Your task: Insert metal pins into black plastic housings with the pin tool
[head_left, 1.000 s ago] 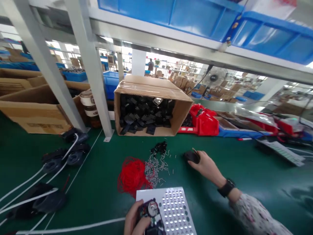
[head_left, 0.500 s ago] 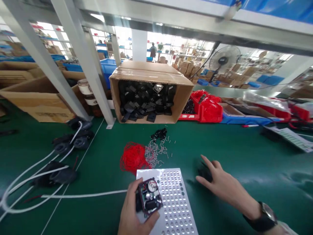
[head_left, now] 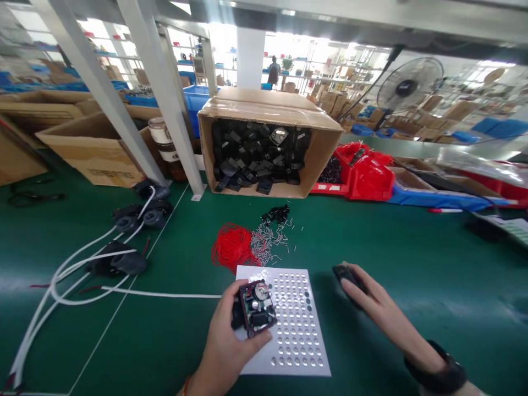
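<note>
Head view. The left hand [head_left: 225, 344], low in the centre of the frame, grips a small open electrical unit [head_left: 256, 308], thumb on its lower edge and fingers behind. The unit sits over the left edge of a white perforated plate [head_left: 299, 335] lying on the green table [head_left: 412, 247]. Its exposed face, with a round silver part at the top end, is turned up toward the camera. Its long axis runs from lower left to upper right, tilted slightly off vertical in the frame.

The right hand [head_left: 379, 308], lower right, rests palm-down with fingers stretched over a small black part [head_left: 344, 273] on the table. Whether the fingers have closed on it I cannot tell.

Risks, as judged:
- The unit is held by one hand only, at its edges; a loosened grip could drop it onto the plate and jar the exposed components.
- The black part lies under fingertips alone and could skid away across the smooth table.
- A red wire bundle [head_left: 231, 247] and scattered small metal pins [head_left: 272, 242] lie just above the plate; a sweeping hand could scatter them.
</note>
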